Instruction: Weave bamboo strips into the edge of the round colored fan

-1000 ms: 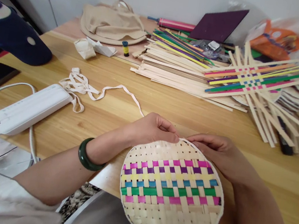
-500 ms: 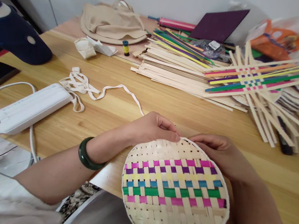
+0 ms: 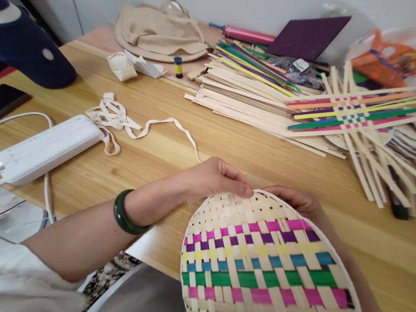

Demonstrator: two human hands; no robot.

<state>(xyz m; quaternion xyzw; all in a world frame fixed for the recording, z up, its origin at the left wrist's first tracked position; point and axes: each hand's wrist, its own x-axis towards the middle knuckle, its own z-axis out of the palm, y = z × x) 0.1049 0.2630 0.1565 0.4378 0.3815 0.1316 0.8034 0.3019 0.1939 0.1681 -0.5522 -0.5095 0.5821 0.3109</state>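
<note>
A round woven bamboo mat (image 3: 268, 274) with pink, purple, yellow, blue and green bands tilts up over the table's near edge, close to my view. My left hand (image 3: 214, 180), with a green bangle on the wrist, pinches the mat's far rim with closed fingers. My right hand (image 3: 297, 199) holds the rim beside it; most of it is hidden behind the mat. A white edging band runs along the mat's rim.
On the wooden table (image 3: 153, 158) lie a white power strip (image 3: 47, 147) with cable, a loose white ribbon (image 3: 119, 119), a pile of bamboo strips (image 3: 249, 92), a half-woven coloured lattice (image 3: 355, 113), a beige hat (image 3: 159, 34), a thread spool (image 3: 177, 66) and a black-handled tool (image 3: 395, 197).
The mat has tipped up and come nearer to my view, now covering most of my right hand. Both hands kept their hold on the far rim.
</note>
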